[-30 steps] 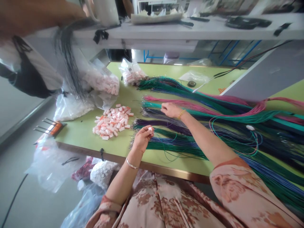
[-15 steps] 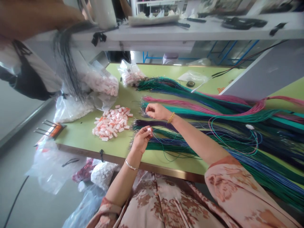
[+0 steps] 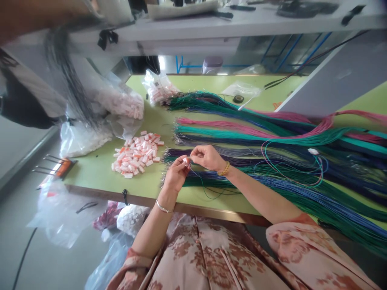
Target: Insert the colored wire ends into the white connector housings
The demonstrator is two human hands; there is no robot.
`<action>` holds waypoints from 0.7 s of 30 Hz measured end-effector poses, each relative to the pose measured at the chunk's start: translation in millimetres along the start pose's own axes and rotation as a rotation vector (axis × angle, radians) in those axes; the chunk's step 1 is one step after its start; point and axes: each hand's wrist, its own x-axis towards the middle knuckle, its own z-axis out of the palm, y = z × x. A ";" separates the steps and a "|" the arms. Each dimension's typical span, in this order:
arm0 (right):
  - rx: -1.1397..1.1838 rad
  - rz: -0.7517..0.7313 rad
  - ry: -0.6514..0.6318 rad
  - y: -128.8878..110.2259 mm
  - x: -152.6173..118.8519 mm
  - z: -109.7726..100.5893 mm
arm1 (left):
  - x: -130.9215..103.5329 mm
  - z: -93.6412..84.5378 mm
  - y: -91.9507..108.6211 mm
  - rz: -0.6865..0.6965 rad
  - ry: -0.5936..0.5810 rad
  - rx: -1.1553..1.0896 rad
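Observation:
Between the thumb and fingers of my left hand [image 3: 175, 174] is a small white and orange connector housing [image 3: 186, 161]. A few thin wires [image 3: 203, 186] hang from it and curve over the table. My right hand [image 3: 209, 158] is closed in a pinch right beside the housing, on what looks like the end of a thin wire; its far length is lost against the bundles. Both hands are over the near wire bundles, which have bare metal tips at their left ends. To the left lies a loose pile of white and orange housings [image 3: 137, 155].
Pink wires [image 3: 217, 127] and dark green wires [image 3: 205, 100] run across the green table [image 3: 99, 177]. Clear bags of housings [image 3: 159, 89] stand at the back left. A finished-looking wire loop [image 3: 313, 151] with a white connector lies right. A shelf [image 3: 193, 34] spans above.
My right hand has come from the teal and blue wires toward me, to the connector housing in my left hand. The view has shifted slightly.

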 end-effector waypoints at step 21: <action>-0.208 -0.071 0.047 18.9 -13.3 5.4 | 2.4 -1.9 -0.5 -0.029 0.038 0.041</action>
